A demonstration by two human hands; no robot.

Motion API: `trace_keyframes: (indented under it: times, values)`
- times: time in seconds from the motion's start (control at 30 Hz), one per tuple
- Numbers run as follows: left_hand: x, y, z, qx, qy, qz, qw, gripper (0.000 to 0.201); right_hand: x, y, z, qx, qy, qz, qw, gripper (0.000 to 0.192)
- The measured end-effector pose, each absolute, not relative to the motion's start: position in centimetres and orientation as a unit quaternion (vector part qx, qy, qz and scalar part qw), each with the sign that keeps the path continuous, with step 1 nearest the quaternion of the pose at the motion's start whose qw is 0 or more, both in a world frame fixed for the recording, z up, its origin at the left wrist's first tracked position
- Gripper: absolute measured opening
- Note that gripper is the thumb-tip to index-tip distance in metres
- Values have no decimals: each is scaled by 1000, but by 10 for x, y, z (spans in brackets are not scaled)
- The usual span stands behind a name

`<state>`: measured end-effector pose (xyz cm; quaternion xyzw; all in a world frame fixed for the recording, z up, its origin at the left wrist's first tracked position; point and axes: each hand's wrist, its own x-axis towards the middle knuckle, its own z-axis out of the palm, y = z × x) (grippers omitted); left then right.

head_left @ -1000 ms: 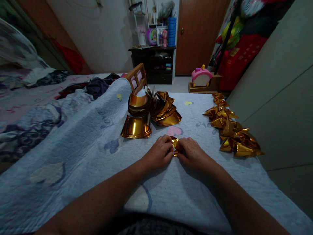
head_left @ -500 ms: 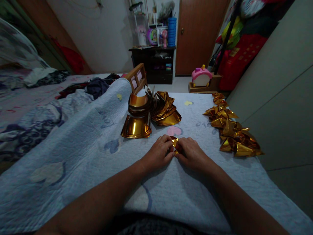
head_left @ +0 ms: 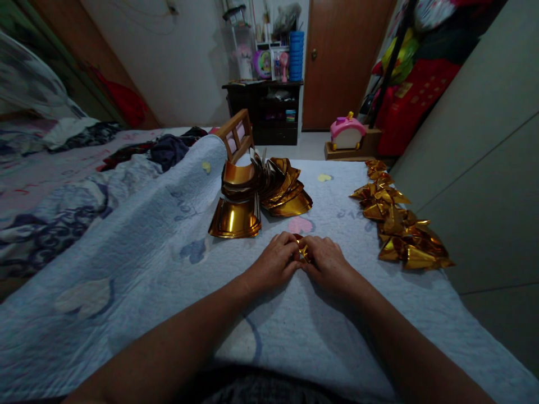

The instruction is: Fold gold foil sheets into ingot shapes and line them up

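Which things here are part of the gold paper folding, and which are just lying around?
In use: left hand, right hand, gold paper piece between them, stack of gold sheets, pile of folded gold pieces.

Lying about: clothes, pink toy, wooden frame.

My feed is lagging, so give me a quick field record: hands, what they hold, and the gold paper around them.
left hand: pinching the gold paper piece
right hand: pinching the same piece from the other side
surface: light blue quilt
unfolded gold sheets: curled stack beyond the hands
folded gold pieces: row along the quilt's right edge
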<state>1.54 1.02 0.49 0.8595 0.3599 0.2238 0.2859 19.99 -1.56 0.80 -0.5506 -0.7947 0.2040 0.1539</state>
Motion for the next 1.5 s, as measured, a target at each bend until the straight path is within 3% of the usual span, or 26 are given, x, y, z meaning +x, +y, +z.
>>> trace_keyframes:
  times: [0.3,0.43,0.83,1.2,1.5]
  values:
    - [13,11,6,854,361,218,304,10,200,-17,3,-564,-785,212,144,54]
    - [13,12,6,854,358,217,309,10,201,-18,2,-560,-787,214,147,61]
    - [2,13,8,885,271,220,307,21,215,-20,24,-527,-786,289,142,38]
    - [4,13,5,902,232,233,280,28,213,-14,17,-495,-826,226,150,16]
    - [4,12,5,919,220,231,232,43,217,-13,11,-475,-831,219,191,14]
